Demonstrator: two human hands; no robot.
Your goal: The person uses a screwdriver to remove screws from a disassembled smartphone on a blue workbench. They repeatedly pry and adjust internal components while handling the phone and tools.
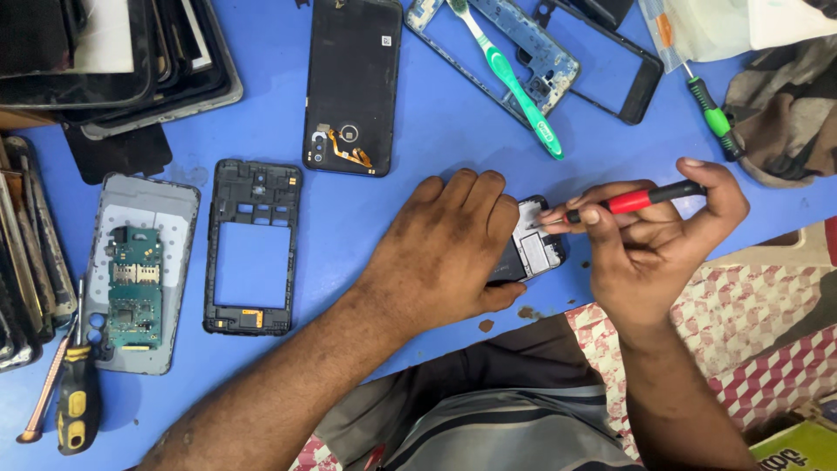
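We see the left hand [453, 249] pressed flat over a small dark phone [532, 249] near the front edge of the blue tabletop [436, 113], its fingers spread and covering most of the body, which we judge pins it against slipping; the right hand [649, 231] pinches a red-and-black screwdriver [632, 201] with fingers closed round the shaft, tip lowered onto the phone's exposed grey end, the low angle suiting fine work. Loose parts lie apart to the left: a black frame [253, 247], a grey shell holding a green circuit board [133, 288], a black back cover [352, 85] bearing a small white label near its top corner. A green toothbrush [510, 78] rests across another frame; a clear plastic bag [697, 26] sits at the far right.
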